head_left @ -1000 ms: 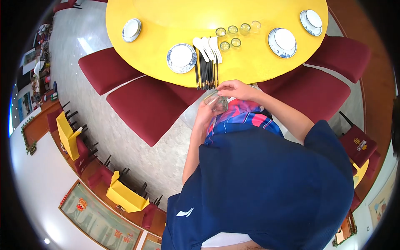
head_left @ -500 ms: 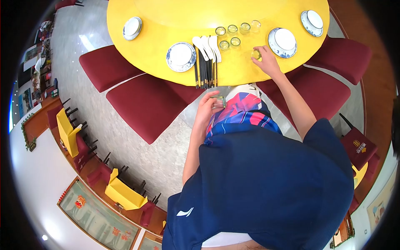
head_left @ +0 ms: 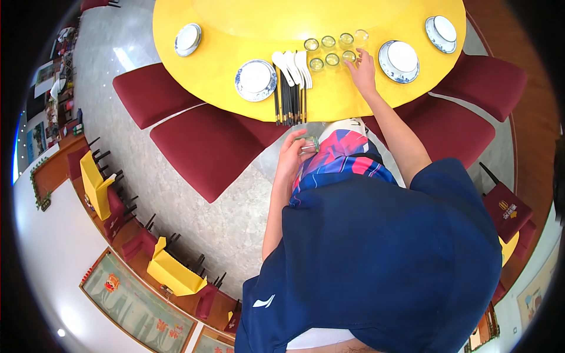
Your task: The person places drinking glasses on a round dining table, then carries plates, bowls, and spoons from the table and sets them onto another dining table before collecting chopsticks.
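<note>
My left hand [head_left: 291, 152] is closed around a clear drinking glass [head_left: 309, 145], held below the table edge in front of my lap. My right hand [head_left: 364, 73] reaches over the yellow round table with thumb and fingers about another small glass [head_left: 349, 56], at the right end of the nearer row. Beside it stands a glass [head_left: 332, 59], with one more to its left. Several glasses form a row behind, among them one [head_left: 346, 39] just beyond my fingers. White spoons [head_left: 292, 63] and black chopsticks [head_left: 289, 103] lie bunched left of the glasses.
White bowls on blue-patterned plates sit around the yellow table [head_left: 223, 70]: one [head_left: 256, 79] left of the spoons, one [head_left: 400, 59] right of my hand, others farther out. Dark red chairs [head_left: 206, 147] stand close against the table's near edge on both sides.
My right hand has moved left and away from me with its glass, bringing it to the end of the nearer row. My left hand stays almost still with its glass.
</note>
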`<act>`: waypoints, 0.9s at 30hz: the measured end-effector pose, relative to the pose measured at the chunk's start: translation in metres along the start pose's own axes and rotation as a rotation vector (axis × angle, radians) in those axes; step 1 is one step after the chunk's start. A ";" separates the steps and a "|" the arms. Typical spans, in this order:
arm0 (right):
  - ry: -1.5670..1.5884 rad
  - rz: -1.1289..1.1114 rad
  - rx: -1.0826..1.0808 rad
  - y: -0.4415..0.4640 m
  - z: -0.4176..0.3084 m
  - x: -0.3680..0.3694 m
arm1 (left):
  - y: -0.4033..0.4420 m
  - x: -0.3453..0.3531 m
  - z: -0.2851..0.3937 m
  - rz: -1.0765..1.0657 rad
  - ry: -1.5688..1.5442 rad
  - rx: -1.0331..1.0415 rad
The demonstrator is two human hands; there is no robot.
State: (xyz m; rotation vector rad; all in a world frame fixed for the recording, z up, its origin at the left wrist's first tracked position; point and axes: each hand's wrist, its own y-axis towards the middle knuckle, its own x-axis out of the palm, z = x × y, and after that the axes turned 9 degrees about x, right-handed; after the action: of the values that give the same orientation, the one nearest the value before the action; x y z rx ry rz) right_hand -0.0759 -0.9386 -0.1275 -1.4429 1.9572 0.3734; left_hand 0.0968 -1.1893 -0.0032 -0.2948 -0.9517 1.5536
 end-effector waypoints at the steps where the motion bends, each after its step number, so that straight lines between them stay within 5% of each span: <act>1: 0.095 0.066 -0.049 -0.005 0.006 0.004 | 0.000 0.001 -0.001 -0.004 -0.001 -0.001; 3: 0.185 0.135 -0.102 -0.015 0.011 0.001 | 0.001 0.003 -0.003 -0.017 -0.028 0.032; 7: 0.268 -0.793 -0.019 -0.086 -0.027 -0.029 | 0.006 0.004 -0.003 -0.034 -0.106 0.098; 9: 0.310 -1.013 -0.103 -0.125 -0.064 -0.052 | 0.011 0.005 -0.001 -0.047 -0.238 0.163; 12: 0.309 -0.900 -0.382 -0.144 -0.075 -0.052 | 0.018 0.005 0.005 -0.120 -0.254 0.161; 15: 0.262 -0.854 -0.378 -0.129 -0.073 -0.052 | 0.016 0.012 0.009 -0.176 -0.355 0.126; 20: 0.145 -0.821 -0.082 -0.099 -0.055 -0.080 | 0.017 0.015 0.008 -0.143 -0.268 0.153; 22: -0.031 -0.495 -0.269 -0.080 -0.032 -0.081 | 0.014 0.011 0.011 -0.130 -0.165 0.182; 27: -0.303 -0.216 -0.193 -0.028 0.006 -0.077 | 0.009 -0.004 0.009 -0.126 -0.215 0.187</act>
State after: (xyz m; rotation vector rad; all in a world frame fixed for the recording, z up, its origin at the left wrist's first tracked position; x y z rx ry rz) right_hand -0.0353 -0.8884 -0.0772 -1.5963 1.5424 0.6542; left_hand 0.0854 -1.1964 -0.0051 0.0647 -0.9627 1.5656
